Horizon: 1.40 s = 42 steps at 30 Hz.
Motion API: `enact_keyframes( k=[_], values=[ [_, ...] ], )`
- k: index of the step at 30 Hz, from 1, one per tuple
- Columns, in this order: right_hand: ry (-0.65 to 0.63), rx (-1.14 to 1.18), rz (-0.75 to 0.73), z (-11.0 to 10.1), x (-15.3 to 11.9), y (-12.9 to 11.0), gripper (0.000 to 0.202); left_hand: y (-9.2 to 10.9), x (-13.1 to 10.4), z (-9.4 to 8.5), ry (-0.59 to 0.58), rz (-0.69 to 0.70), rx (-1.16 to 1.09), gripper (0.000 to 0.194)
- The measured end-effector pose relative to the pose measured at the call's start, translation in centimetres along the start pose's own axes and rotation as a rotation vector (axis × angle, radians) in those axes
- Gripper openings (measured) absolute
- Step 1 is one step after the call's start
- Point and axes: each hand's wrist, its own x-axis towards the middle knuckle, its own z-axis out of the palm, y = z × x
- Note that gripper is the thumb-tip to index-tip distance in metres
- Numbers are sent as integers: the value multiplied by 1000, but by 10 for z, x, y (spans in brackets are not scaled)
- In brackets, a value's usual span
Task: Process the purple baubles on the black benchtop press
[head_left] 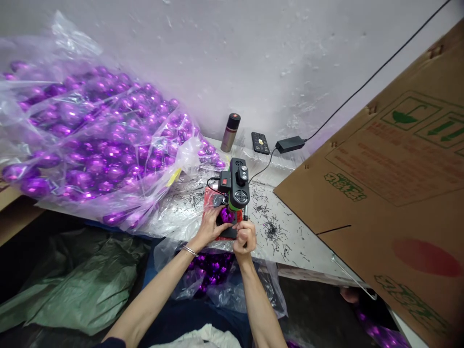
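Note:
My left hand (209, 226) is closed around a shiny purple ball (227, 214), holding it at the base of a small black bench machine (239, 181) that looks like a mini drill press. The machine's head stands right above the ball and hides part of it. To its right, my right hand (245, 237) is curled in a fist round the machine's lever (245, 212); most of the grip is hidden by the fingers. Red material (209, 197) lies beneath the machine's base. A box with a red switch (224, 181) sits on the machine's left side.
A large clear bag of purple balls (101, 140) fills the left. More purple balls (210, 268) lie in plastic at my lap. Small black bits (271, 229) litter the table. Behind stand a bottle (230, 133), phone (260, 142) and power adapter (290, 144). A cardboard box (384, 193) blocks the right.

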Motion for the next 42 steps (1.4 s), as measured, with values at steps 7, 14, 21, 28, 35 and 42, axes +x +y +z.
enact_keyframes(
  k=[7, 14, 21, 28, 35, 42],
  values=[
    [99, 13, 236, -4, 50, -36, 42, 1, 1, 4, 0, -13, 5, 70],
    [58, 56, 335, -9, 68, -47, 44, 10, -62, -4, -48, 96, 82, 85],
    [85, 61, 261, -7, 50, -41, 41, -11, -16, -77, 110, -267, 331, 53],
    [69, 26, 223, -6, 47, -38, 41, -25, -1, -116, 252, -348, 669, 57],
    [88, 24, 234, -5, 43, -36, 40, -17, -11, -131, 327, -358, 818, 61],
    [89, 40, 233, -5, 41, -36, 38, -8, 35, -159, 131, -377, 998, 56]
  ],
)
